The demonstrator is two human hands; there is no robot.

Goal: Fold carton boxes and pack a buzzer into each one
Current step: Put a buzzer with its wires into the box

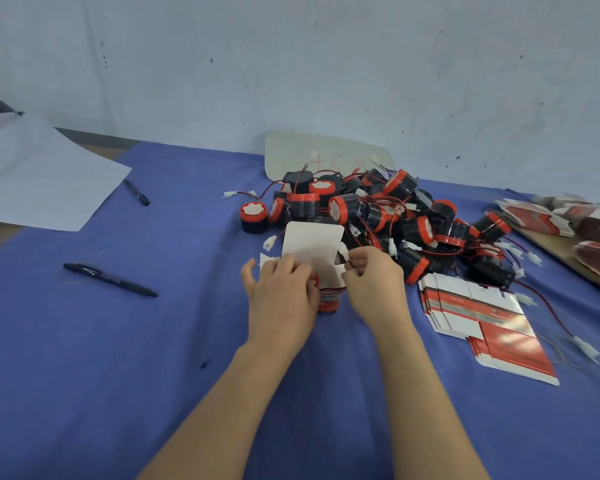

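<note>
Head view: on the blue-covered table, toward the middle of its width, a half-erected carton box stands upright with its white top flap raised and its red body low between the two hands. The left hand grips the box's left side, fingers curled over a side flap. The right hand pinches the small flap at the box's right edge between thumb and curled fingers. The hands hide most of the box, so whether a buzzer sits inside cannot be told.

Just behind the box and reaching toward the table's far right lies a heap of black-and-red buzzers with tangled red leads and white plugs. A stack of flat cartons lies fanned beside the right hand, touching the heap's near edge. More flat cartons lie blurred on a wooden board at the right edge.

On the left lie a black pen and, farther back, a second pen next to a white paper sheet at the far left corner. A pale card leans on the wall behind the heap.
</note>
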